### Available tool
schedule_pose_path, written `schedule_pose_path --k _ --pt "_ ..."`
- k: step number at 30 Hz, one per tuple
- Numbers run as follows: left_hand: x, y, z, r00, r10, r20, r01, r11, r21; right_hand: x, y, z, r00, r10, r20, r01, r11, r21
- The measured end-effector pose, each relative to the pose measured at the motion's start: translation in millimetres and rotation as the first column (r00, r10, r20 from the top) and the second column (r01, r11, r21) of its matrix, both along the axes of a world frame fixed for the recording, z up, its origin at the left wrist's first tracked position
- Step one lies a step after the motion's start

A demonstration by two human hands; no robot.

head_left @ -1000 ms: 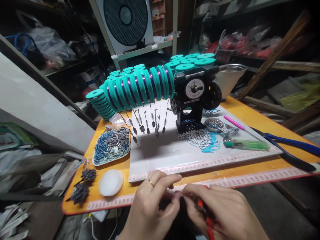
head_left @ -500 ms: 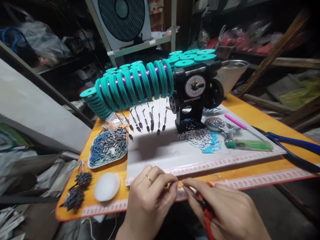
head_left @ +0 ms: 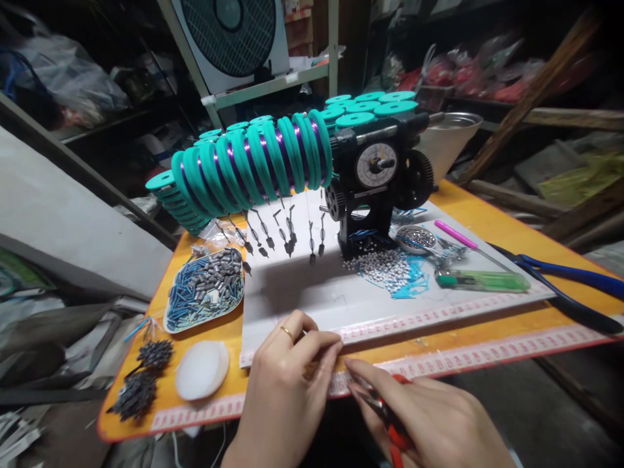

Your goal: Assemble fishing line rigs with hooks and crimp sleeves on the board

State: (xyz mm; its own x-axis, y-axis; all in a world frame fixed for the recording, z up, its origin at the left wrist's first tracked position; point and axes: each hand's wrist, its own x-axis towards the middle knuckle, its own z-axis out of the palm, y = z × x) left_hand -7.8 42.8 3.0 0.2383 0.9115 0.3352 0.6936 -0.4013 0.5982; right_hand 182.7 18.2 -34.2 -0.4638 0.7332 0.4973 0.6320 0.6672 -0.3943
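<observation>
My left hand (head_left: 287, 383), with a ring on one finger, is closed in a pinch near the front edge of the table; what lies between thumb and forefinger is too small to make out. Beside it, my right hand (head_left: 429, 416) wraps round red-handled pliers (head_left: 397, 432), their metal jaws pointing up and left toward the fingertips. A small gap separates the two hands. Beyond them stands a black winding machine (head_left: 368, 214) with a dial, carrying a row of teal spools (head_left: 253, 162) wound with purple line. Small dark rigs (head_left: 287, 237) dangle below the spools.
A tray (head_left: 168, 318) of grey and blue pieces sits left, with dark clusters (head_left: 139, 393) and a white round dish (head_left: 202, 370) in front. White beads (head_left: 385, 270), a green cutter (head_left: 480, 280), a pink-handled tool (head_left: 455, 234) and blue-handled shears (head_left: 565, 273) lie right.
The view has shifted slightly, so the table items sit a little further left. My right hand and the pliers have dropped slightly, and the pliers' jaws show more. The left hand keeps its pinch.
</observation>
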Motion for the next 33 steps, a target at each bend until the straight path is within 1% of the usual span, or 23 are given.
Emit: schedule_pose_path --k 3,6,9,13,16,18,24,29,33 --pt "0 2 0.8 1.0 -0.005 0.004 0.005 1.0 -0.022 0 0 -0.7 1.0 -0.025 -0.005 0.025 0.999 0.03" --pt "0 2 -0.5 1.0 -0.008 0.004 0.008 0.999 -0.04 -1 0 -0.4 0.999 -0.045 0.022 0.044 0.997 0.058" --pt "0 1 -1.6 1.0 -0.016 0.019 0.016 0.999 -0.028 -2 1 1.0 0.992 -0.074 0.101 0.065 0.994 0.087" --pt "-1 1 -1.2 1.0 -0.021 0.014 0.021 1.0 0.01 -3 2 4.1 0.966 -0.124 0.226 0.089 0.983 0.159" --pt "-6 0 -0.4 0.999 -0.05 0.001 0.05 0.997 0.059 -3 3 7.9 0.939 -0.156 0.307 0.096 0.974 0.204" --pt "-11 -1 -0.3 0.999 -0.045 0.001 0.045 0.996 0.077 -4 3 11.1 0.927 -0.17 0.336 0.095 0.969 0.228" --pt "-19 -5 -1.2 0.999 -0.038 0.005 0.038 0.995 0.097 -7 4 17.3 0.909 -0.195 0.369 0.092 0.956 0.278" --pt "-19 -3 -3.2 0.999 -0.034 0.004 0.034 0.994 0.109 -6 4 14.9 0.911 -0.199 0.361 0.095 0.954 0.286" --pt "-21 -4 -5.0 0.999 -0.028 -0.019 0.03 0.995 0.094 -6 3 11.6 0.912 -0.192 0.363 0.089 0.956 0.28"
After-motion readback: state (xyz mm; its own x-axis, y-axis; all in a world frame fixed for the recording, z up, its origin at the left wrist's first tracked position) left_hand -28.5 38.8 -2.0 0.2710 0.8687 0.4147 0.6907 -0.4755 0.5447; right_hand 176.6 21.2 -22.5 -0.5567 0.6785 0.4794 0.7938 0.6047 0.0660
